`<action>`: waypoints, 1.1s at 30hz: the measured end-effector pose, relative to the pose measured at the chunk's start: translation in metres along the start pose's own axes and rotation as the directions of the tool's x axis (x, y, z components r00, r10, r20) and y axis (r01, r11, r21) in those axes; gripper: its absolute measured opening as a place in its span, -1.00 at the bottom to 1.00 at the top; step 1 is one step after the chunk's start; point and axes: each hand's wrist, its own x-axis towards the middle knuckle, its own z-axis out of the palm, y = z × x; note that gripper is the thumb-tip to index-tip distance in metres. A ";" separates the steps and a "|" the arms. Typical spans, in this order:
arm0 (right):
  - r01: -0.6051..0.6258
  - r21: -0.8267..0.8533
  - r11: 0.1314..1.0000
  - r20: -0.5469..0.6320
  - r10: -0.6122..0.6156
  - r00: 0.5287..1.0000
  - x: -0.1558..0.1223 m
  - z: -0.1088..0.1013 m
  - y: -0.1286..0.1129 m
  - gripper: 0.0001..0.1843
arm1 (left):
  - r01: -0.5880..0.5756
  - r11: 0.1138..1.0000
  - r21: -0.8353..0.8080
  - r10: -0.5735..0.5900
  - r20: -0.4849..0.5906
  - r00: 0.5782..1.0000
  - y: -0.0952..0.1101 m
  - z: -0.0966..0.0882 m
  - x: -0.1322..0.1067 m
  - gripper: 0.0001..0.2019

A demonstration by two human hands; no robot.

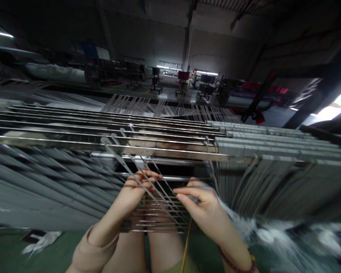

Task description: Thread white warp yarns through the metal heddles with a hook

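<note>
Several thin, flat metal heddles (122,161) hang slanting from the loom's rods down to the right, between my hands. My left hand (138,187) is at their left side, its fingers curled in among them. My right hand (204,204) is to the right, thumb and forefinger pinched close to the rightmost heddle. Whatever is between those fingertips is too fine to make out. Under the right hand, a thin yellow stick (185,246) slants down toward my lap. Its upper end is near the heddles' lower ends, and I cannot tell whether anything holds it.
Long metal rods (74,140) run across the loom ahead. Dense grey heddles hang at left (59,189) and right (290,182). White yarn (275,235) lies tangled at lower right. A white cloth-like scrap (45,242) is on the green floor.
</note>
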 end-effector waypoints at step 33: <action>0.083 0.054 0.995 -0.028 -0.081 0.996 -0.037 0.004 -0.001 -0.75 | -0.052 0.713 0.699 0.183 -0.114 0.976 -0.031 0.012 -0.010 -0.62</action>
